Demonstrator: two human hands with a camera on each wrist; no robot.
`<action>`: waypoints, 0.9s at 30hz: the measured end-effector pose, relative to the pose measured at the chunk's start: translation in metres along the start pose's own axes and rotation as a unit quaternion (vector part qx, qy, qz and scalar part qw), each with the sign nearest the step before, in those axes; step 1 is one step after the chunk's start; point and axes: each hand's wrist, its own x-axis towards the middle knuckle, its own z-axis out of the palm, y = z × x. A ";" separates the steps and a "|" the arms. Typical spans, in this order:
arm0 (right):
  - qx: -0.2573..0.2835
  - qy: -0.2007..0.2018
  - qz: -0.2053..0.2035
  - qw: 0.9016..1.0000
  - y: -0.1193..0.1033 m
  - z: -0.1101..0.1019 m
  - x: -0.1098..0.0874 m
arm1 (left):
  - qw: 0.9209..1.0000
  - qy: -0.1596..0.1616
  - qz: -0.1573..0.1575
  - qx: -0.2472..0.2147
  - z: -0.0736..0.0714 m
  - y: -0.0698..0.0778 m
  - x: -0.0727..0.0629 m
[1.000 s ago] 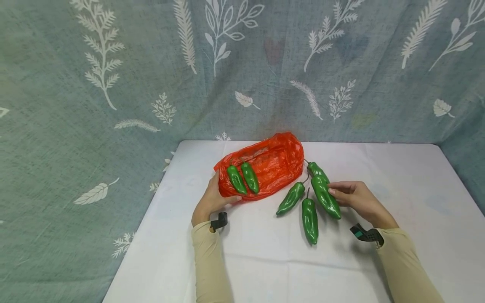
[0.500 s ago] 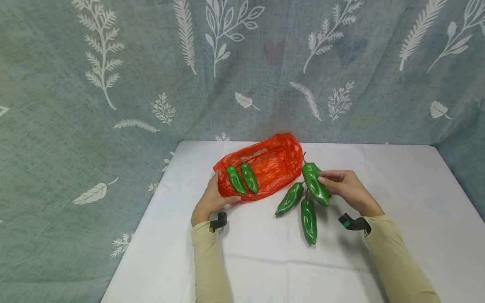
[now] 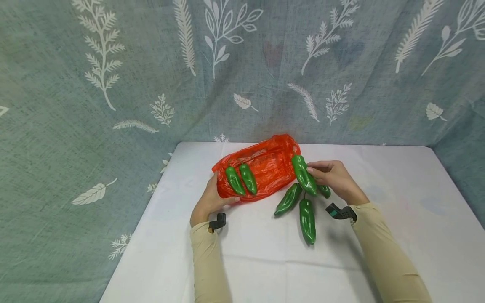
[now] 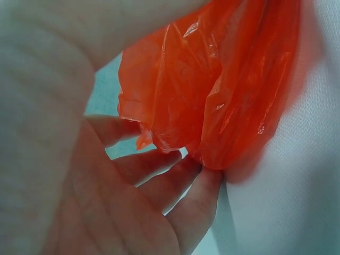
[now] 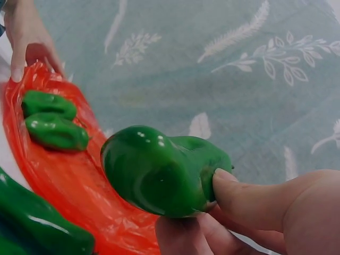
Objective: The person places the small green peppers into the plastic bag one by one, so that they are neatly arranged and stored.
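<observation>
My right hand [image 3: 333, 179] pinches a green pepper [image 3: 304, 176] between thumb and fingers, at the right edge of the red plastic bag [image 3: 270, 168]. In the right wrist view this pepper [image 5: 159, 170] is held up with the bag below and behind it. My left hand [image 3: 210, 200] grips the bag's left side, thumb at the front edge and fingers round the outside; the left wrist view shows its fingers [image 4: 180, 186] against the crinkled plastic [image 4: 212, 90]. Two peppers [image 3: 248, 179] lie side by side in the bag.
On the white tabletop [image 3: 257, 261], a green pepper [image 3: 288, 200] lies just right of the bag, and another [image 3: 307, 221] lies nearer the front. A third pepper [image 3: 324, 191] is partly hidden under the right hand. Patterned green cloth [image 3: 242, 84] hangs behind.
My right hand has carried its pepper left and away from me, up to the bag's right edge, uncovering part of another pepper. The left hand has kept its grip on the bag.
</observation>
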 end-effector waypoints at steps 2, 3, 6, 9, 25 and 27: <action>0.005 0.001 -0.002 1.000 -0.002 0.002 0.004 | 1.000 0.001 -0.022 0.010 0.000 0.001 -0.001; 0.003 0.003 -0.002 1.000 -0.003 0.003 0.005 | 0.999 0.001 -0.033 0.017 -0.001 0.001 -0.002; -0.003 0.009 0.002 1.000 -0.007 0.008 0.010 | 0.998 0.000 -0.052 0.033 -0.001 0.002 -0.003; -0.012 0.012 0.003 1.000 -0.009 0.012 0.016 | 0.998 -0.001 -0.055 0.037 -0.001 0.003 -0.004; 0.008 0.019 -0.019 1.000 -0.012 0.031 0.048 | 0.999 0.004 -0.024 0.030 -0.001 0.000 -0.002; 0.005 0.024 -0.020 0.999 -0.011 0.034 0.052 | 1.000 0.003 -0.006 0.024 0.000 0.000 -0.001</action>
